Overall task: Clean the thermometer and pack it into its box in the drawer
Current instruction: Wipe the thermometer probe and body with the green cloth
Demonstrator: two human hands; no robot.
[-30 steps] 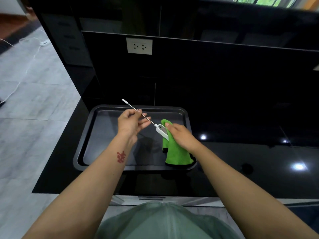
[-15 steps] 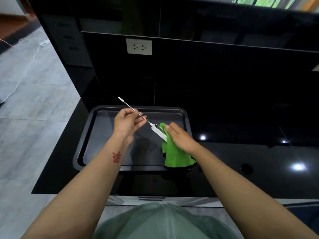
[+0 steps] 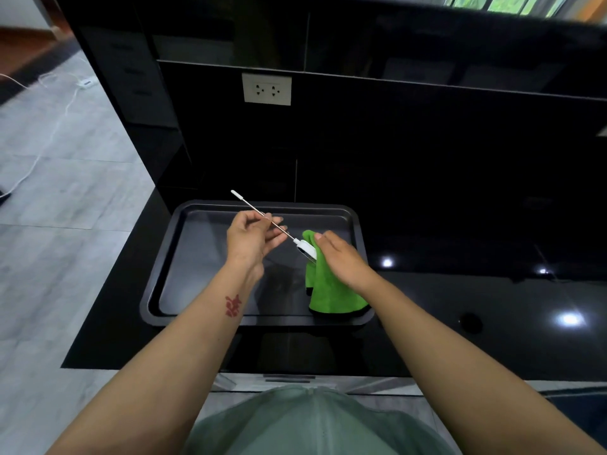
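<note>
The thermometer [image 3: 305, 249] has a white head and a long thin metal probe with a white tip pointing up and left. My left hand [image 3: 251, 239] pinches the probe near its middle. My right hand [image 3: 340, 259] holds a green cloth [image 3: 331, 290] pressed against the white head, and the cloth hangs down onto the tray. Both hands are above a black baking tray [image 3: 164, 274] on the black counter. No box or drawer is in view.
The glossy black counter [image 3: 476, 300] stretches to the right, with a black wall and a white socket [image 3: 266, 89] behind. The counter's left edge drops to a grey tiled floor [image 3: 49, 198] where a white cable lies.
The thermometer and both hands shifted slightly, the white head turning against the cloth. The grips are unchanged.
</note>
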